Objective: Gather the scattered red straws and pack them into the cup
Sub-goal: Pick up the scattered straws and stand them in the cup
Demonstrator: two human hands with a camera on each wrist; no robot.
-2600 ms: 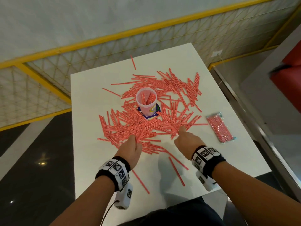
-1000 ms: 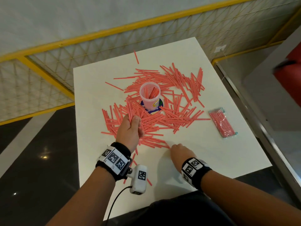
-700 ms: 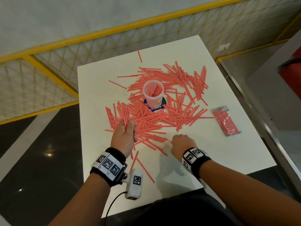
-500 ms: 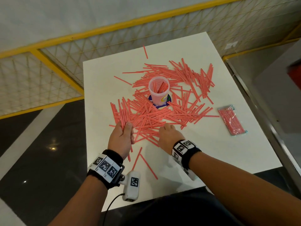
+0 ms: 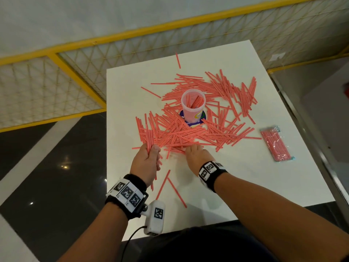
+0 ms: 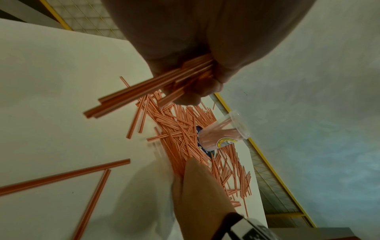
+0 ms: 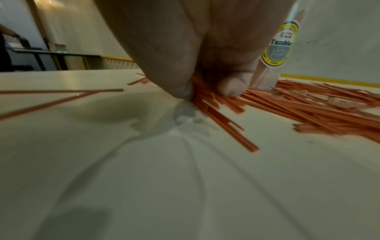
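Many red straws [image 5: 188, 129] lie scattered on the white table [image 5: 245, 176] around a clear plastic cup [image 5: 193, 104] that holds several straws. My left hand [image 5: 149, 157] grips a bundle of straws [image 6: 148, 91] at the pile's near left edge. My right hand [image 5: 194, 154] is down at the pile's near edge, its thumb and fingertips [image 7: 185, 91] pinching several straws [image 7: 218, 110] against the table. The cup [image 7: 275, 53] stands just behind that hand.
A sealed packet of red straws [image 5: 276, 144] lies at the table's right side. Two loose straws [image 5: 170, 186] lie near the front edge, one more [image 5: 178, 60] at the far end. A yellow-framed mesh fence [image 5: 75, 82] runs behind the table.
My right hand has moved left and forward from the bare table into the pile's near edge. My left hand drew back slightly toward me, still holding its bundle.
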